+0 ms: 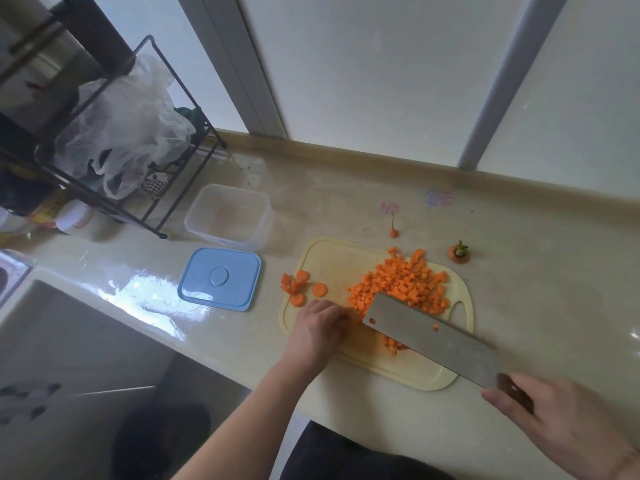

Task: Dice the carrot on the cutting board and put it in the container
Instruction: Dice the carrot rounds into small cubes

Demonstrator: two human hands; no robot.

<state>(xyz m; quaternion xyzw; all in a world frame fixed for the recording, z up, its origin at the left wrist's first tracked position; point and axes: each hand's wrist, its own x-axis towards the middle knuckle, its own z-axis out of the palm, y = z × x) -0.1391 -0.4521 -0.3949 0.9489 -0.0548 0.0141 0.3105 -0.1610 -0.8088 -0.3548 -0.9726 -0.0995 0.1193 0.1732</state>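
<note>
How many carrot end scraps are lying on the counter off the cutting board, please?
2: a thin root tip just behind the cutting board, and a leafy top stub off its far right corner.

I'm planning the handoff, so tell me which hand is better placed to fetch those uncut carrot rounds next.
Left. The left hand rests on the cutting board just below the carrot rounds at its left edge, while the right hand grips the cleaver handle on the far side.

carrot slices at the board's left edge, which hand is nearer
Left. The left hand rests just below the slices; the right hand holds the cleaver far to their right.
</note>
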